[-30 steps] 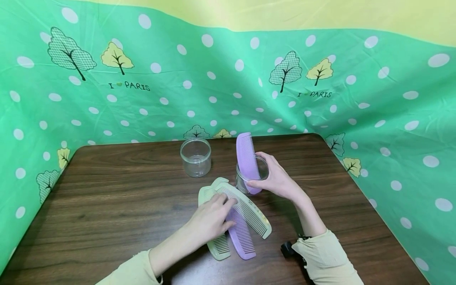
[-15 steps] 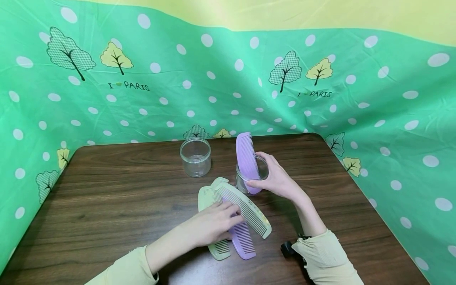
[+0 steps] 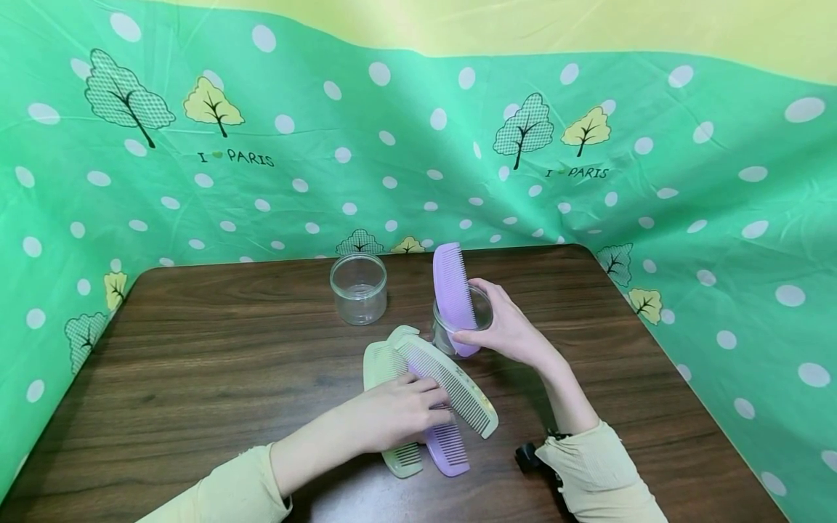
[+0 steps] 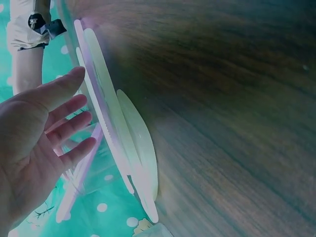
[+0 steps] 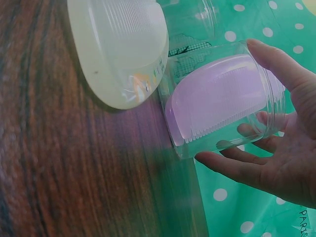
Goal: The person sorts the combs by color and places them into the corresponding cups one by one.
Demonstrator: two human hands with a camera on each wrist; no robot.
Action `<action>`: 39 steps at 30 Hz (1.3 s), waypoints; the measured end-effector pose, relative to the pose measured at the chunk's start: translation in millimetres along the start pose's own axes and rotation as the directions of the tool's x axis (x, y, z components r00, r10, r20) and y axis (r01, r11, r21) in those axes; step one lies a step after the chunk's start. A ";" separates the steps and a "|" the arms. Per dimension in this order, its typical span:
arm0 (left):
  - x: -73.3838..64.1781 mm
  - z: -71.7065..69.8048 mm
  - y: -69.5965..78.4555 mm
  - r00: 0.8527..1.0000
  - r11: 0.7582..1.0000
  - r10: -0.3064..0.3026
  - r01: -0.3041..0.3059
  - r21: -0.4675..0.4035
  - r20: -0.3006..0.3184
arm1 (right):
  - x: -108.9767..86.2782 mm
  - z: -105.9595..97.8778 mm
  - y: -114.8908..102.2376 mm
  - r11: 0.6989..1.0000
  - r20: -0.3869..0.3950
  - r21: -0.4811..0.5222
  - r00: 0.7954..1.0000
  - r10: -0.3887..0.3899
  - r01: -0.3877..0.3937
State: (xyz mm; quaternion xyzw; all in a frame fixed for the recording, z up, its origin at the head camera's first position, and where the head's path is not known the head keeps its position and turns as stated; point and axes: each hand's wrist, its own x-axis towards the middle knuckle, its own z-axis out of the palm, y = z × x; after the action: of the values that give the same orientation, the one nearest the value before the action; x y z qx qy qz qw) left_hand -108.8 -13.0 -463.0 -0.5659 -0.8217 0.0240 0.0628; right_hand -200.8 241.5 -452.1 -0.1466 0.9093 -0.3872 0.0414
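Two clear jars stand on the dark wooden table (image 3: 216, 349). The left jar (image 3: 362, 309) is upright near the far edge. The right jar (image 3: 441, 338), also upright, holds a purple comb (image 3: 454, 290) that leans inside it, its upper part above the rim. The right hand (image 3: 513, 327) grips this jar, thumb on one side and fingers on the other, the fingers separated in the right wrist view.

Nearer the person lies a pile of combs: a pale green comb (image 3: 382, 363) to the left, a patterned green comb (image 3: 471, 392) slanting to the right, and a lower purple comb (image 3: 447, 449) between them. The left hand (image 3: 399, 414) is over this pile. Its fingers (image 4: 74, 126) are spread, with the thumb apart; whether they touch a comb cannot be told.
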 end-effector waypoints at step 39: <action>13.4 3.9 3.0 0.991 0.966 0.119 -0.130 0.225 0.065 | 0.7 -0.1 0.4 1.000 -0.001 0.003 1.000 -0.005 0.005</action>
State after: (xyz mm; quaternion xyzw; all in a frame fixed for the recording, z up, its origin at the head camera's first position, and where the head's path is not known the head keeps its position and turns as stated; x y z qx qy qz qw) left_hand -111.3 0.8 -466.2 -0.6047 -0.7776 0.1366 0.1049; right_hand -201.6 241.6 -452.3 -0.1487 0.9083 -0.3889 0.0402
